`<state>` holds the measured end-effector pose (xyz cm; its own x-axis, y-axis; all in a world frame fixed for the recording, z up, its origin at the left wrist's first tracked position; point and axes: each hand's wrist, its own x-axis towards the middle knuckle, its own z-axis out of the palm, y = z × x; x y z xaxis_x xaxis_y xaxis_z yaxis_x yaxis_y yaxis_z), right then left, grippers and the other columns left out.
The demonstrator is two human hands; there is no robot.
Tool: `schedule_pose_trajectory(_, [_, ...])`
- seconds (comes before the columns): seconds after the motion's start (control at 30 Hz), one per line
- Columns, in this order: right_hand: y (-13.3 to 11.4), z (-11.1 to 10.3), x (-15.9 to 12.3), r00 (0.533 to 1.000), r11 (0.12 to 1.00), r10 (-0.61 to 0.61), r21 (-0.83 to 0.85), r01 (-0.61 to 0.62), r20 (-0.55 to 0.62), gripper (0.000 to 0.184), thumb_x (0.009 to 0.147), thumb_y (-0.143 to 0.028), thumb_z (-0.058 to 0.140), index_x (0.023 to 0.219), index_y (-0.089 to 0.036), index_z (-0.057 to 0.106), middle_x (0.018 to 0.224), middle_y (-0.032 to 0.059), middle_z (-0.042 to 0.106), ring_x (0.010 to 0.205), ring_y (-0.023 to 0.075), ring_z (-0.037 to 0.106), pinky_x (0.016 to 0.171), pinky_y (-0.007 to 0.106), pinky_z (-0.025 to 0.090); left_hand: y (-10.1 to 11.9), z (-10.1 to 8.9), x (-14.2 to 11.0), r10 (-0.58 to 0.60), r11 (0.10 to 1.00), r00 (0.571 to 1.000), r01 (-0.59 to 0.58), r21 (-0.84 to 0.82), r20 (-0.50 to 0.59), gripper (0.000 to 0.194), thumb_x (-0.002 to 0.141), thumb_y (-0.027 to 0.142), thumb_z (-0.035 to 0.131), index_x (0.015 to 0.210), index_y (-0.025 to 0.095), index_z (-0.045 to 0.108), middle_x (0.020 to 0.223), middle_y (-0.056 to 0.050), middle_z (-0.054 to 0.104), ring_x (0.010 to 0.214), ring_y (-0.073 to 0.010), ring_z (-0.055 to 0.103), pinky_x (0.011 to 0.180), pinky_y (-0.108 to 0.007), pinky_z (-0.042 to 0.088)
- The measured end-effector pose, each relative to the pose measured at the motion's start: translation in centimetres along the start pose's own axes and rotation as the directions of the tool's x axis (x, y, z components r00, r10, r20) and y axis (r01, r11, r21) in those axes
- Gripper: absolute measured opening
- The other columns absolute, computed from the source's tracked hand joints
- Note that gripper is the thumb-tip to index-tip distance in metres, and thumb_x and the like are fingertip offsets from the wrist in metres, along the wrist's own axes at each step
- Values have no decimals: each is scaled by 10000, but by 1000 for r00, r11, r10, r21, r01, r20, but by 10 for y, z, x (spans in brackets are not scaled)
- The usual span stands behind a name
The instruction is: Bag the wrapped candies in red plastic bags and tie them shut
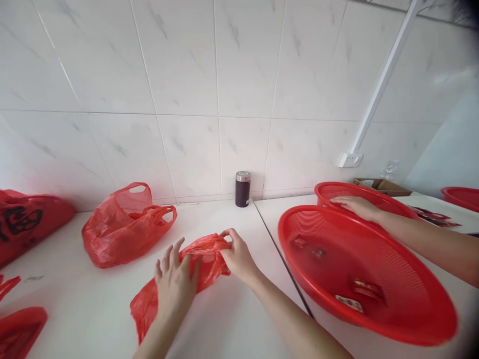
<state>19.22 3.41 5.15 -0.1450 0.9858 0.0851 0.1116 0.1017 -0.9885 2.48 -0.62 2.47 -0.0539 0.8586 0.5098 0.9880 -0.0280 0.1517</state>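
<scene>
A crumpled red plastic bag [209, 259] lies over the white table in front of me. My right hand [238, 254] pinches its upper right edge between thumb and fingers. Spread across the bag's middle is my left hand [175, 271], its fingers apart and touching the thin plastic; a fingertip shows through or behind a fold. The bag's lower left end [144, 311] trails beside my left wrist. To the right, close to my right forearm, a large red plastic basket [411, 279] stands tilted, with a few small packets [366, 289] inside.
Another person's hand [354, 205] rests on a second red basket [337, 187] behind the first. A filled red carrier bag [119, 234] stands left. A dark tumbler [242, 190] is by the tiled wall. More red bags [30, 224] lie far left; a cardboard box [389, 187] sits back right.
</scene>
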Motion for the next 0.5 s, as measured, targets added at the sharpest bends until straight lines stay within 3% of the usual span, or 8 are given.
schedule_pose_trajectory(0.1, [1, -16, -13, 996, 993, 63, -105, -55, 70, 212, 809, -225, 498, 1019, -246, 526, 708, -40, 595, 478, 96, 531, 389, 183, 412, -42, 4, 18, -121, 992, 989, 116, 57, 85, 402, 948, 247, 311, 1111, 90, 644, 1393, -191, 465, 1204, -367, 488, 1051, -544, 328])
schedule_pose_trajectory(0.2, [12, -38, -18, 995, 978, 95, -185, -92, 5, 197, 845, -204, 443, 1029, -228, 511, 762, -15, 618, 482, 99, 554, 418, 205, 435, -94, -6, 26, -159, 987, 961, 157, 26, 225, 442, 867, 106, 312, 1194, 65, 607, 1352, -231, 477, 1089, -381, 576, 857, -508, 481])
schedule_pose_trajectory(0.3, [15, -47, -25, 994, 961, 86, -258, -99, -61, 281, 810, -149, 490, 1083, -210, 522, 1008, 68, 643, 759, 168, 656, 616, 299, 532, -120, -20, 21, -140, 980, 921, 181, -80, 364, 508, 765, 37, 341, 1189, 113, 611, 1333, -175, 507, 1039, -300, 627, 714, -344, 546])
schedule_pose_trajectory(0.33, [12, -45, -29, 995, 953, 46, -295, -71, -89, 355, 787, -121, 516, 1129, -215, 525, 1135, 89, 611, 930, 199, 642, 747, 348, 535, -120, -25, 17, -137, 960, 902, 223, -171, 410, 532, 748, 47, 356, 1211, 161, 593, 1352, -138, 492, 1054, -276, 622, 670, -296, 554])
schedule_pose_trajectory(0.4, [-3, -33, -42, 979, 899, -168, -426, 102, -119, 480, 767, -91, 544, 1224, -236, 519, 1326, 95, 507, 1211, 232, 495, 981, 411, 431, -110, -36, 10, -108, 864, 850, 336, -374, 515, 567, 728, 99, 401, 1250, 270, 540, 1392, -68, 451, 1063, -248, 613, 606, -246, 563])
schedule_pose_trajectory(0.43, [-13, -25, -49, 944, 829, -317, -509, 230, -89, 489, 778, -94, 542, 1243, -246, 525, 1362, 84, 482, 1270, 230, 433, 1039, 413, 376, -101, -42, 8, -86, 800, 815, 399, -447, 574, 585, 723, 129, 424, 1271, 315, 508, 1384, -48, 458, 1037, -241, 620, 593, -246, 571])
schedule_pose_trajectory(0.5, [-33, -9, -62, 828, 589, -543, -641, 493, 139, 401, 814, -116, 515, 1180, -263, 588, 1290, 54, 553, 1203, 206, 481, 1027, 386, 380, -82, -58, 6, -28, 731, 759, 460, -504, 651, 615, 721, 192, 461, 1313, 354, 459, 1285, -36, 551, 938, -233, 650, 609, -273, 591])
